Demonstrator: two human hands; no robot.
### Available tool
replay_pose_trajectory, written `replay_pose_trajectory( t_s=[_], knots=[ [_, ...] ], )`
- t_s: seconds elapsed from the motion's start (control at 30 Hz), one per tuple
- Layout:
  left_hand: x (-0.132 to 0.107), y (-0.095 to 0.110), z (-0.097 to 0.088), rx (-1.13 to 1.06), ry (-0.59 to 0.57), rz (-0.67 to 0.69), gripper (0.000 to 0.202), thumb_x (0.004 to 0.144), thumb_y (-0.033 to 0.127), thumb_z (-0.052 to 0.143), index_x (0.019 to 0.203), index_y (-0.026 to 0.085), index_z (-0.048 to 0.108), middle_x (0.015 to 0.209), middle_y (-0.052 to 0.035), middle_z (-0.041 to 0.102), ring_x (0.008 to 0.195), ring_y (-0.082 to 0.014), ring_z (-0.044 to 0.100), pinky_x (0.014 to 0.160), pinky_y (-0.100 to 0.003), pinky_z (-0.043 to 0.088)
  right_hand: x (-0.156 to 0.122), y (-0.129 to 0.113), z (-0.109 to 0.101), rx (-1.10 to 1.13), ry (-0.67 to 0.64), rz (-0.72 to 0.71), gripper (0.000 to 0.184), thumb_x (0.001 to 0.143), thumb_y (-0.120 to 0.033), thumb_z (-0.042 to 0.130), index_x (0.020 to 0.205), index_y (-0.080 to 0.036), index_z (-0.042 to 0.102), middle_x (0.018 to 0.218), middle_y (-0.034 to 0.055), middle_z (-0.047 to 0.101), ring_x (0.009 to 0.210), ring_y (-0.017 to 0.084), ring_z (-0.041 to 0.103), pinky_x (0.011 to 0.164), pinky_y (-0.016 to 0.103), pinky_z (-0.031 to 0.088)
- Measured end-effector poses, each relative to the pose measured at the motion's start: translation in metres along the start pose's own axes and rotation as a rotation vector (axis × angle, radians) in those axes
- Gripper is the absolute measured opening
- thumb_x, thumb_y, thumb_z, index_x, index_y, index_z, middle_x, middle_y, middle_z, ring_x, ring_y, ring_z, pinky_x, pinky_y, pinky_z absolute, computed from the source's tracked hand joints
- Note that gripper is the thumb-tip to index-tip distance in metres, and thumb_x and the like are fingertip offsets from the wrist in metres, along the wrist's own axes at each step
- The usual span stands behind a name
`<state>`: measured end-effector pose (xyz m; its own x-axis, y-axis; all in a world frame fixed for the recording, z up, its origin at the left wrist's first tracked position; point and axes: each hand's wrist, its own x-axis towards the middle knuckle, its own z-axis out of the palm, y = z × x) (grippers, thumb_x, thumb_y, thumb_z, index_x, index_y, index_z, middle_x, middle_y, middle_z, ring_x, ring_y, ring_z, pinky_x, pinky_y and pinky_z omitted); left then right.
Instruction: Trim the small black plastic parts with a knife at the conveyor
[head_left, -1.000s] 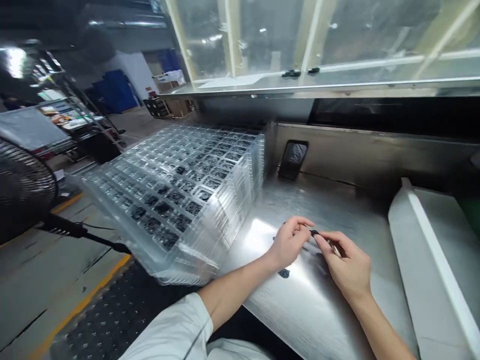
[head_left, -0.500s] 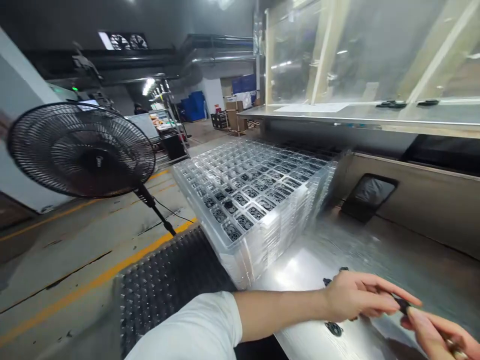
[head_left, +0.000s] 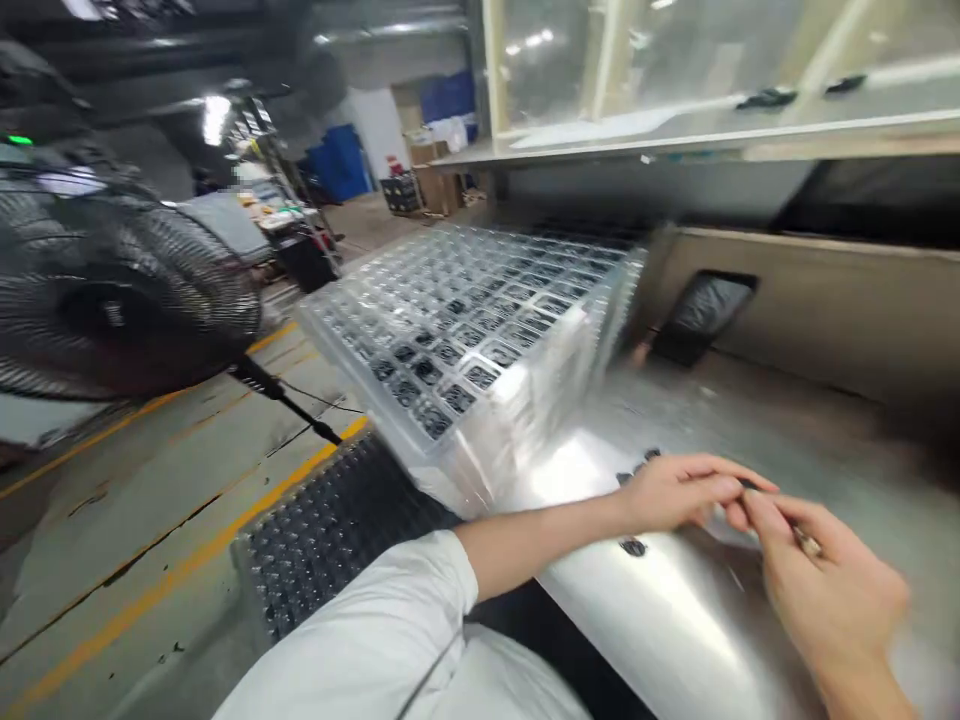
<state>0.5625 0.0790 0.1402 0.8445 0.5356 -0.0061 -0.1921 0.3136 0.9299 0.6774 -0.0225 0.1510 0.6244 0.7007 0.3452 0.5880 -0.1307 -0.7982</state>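
Left fingers (head_left: 716,489), right fingers (head_left: 768,522) pinch dark piece (head_left: 748,485); metal tabletop (head_left: 652,610) below

At the left of my view I see a big black fan (head_left: 112,312), a bit blurry. A yellow line (head_left: 225,540) runs across the grey floor (head_left: 187,460) to the lower left. In the upper left, far back, are a bright light (head_left: 216,120), a blue thing (head_left: 337,165) and a brown box (head_left: 441,190). A long shelf (head_left: 675,138) crosses my upper right.
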Motion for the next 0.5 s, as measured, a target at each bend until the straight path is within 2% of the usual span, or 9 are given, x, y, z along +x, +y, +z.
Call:
replay_pose_trajectory(
  t_s=[0.07, 0.17, 0.37, 0.5],
  knots=[
    [-0.004, 0.007, 0.004, -0.009, 0.041, -0.019, 0.061, 0.089, 0.051, 0.065, 0.133, 0.008, 0.067, 0.072, -0.0023, 0.06, 0.049, -0.005, 0.03, 0.048, -0.024, 0.023, 0.0, -0.004, -0.001, 0.011, -0.001, -0.031, 0.036, 0.084, -0.062, 0.064, 0.072, -0.03, 0.071, 0.058, 0.0044, 0.059, 0.05, 0.019, 0.048, 0.052, 0.036, 0.035],
    [-0.007, 0.013, 0.005, -0.028, 0.044, -0.025, 0.054, 0.087, 0.049, 0.068, 0.123, 0.009, 0.068, 0.068, 0.001, 0.057, 0.046, -0.0036, 0.029, 0.047, -0.023, 0.02, 0.001, -0.004, 0.0, 0.092, -0.038, -0.091, 0.037, 0.091, -0.056, 0.061, 0.074, -0.024, 0.069, 0.067, 0.003, 0.065, 0.061, 0.019, 0.057, 0.063, 0.033, 0.045],
    [-0.008, 0.012, 0.006, -0.097, 0.047, 0.029, 0.05, 0.082, 0.05, 0.071, 0.115, 0.012, 0.066, 0.065, 0.004, 0.054, 0.044, -0.003, 0.026, 0.044, -0.021, 0.015, 0.0, 0.007, -0.001, 0.122, -0.097, -0.201, 0.028, 0.099, -0.044, 0.059, 0.085, -0.022, 0.069, 0.078, 0.0016, 0.069, 0.071, 0.017, 0.061, 0.07, 0.03, 0.047],
    [-0.009, 0.013, 0.005, -0.176, 0.076, 0.024, 0.049, 0.082, 0.048, 0.073, 0.114, 0.013, 0.064, 0.064, 0.0046, 0.053, 0.043, -0.0023, 0.024, 0.044, -0.021, 0.012, 0.001, 0.01, -0.001, 0.091, -0.107, -0.296, 0.031, 0.102, -0.049, 0.056, 0.103, -0.021, 0.072, 0.098, 0.0073, 0.069, 0.091, 0.022, 0.064, 0.081, 0.035, 0.05]
  ],
)
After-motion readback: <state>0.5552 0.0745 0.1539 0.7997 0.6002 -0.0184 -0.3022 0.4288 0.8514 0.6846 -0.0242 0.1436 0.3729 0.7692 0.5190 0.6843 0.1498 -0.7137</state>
